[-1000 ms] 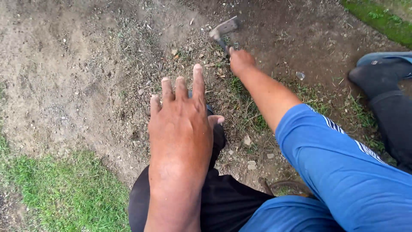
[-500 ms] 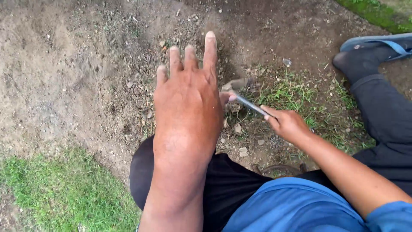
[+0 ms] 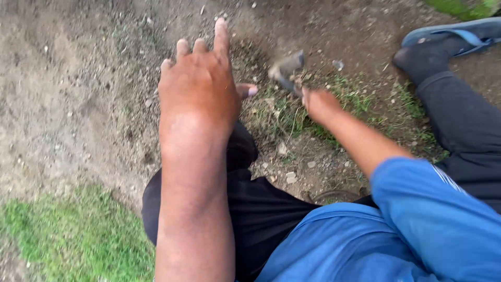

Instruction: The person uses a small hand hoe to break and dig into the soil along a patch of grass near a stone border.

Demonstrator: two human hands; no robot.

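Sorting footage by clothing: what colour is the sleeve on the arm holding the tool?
Bright blue sleeve; the head view shows it, lower right.

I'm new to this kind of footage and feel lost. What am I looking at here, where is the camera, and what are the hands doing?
There is no machine here: the camera sits on a person's head and looks down at their own two bare hands. The person is low to the ground, with dark trousers and a blue sleeve in view. The left hand is spread open over the bare soil, holding nothing. The right hand grips a small digging tool, blurred by motion, over a weedy patch. A grass patch lies at lower left, and a foot in a blue sandal shows at upper right.
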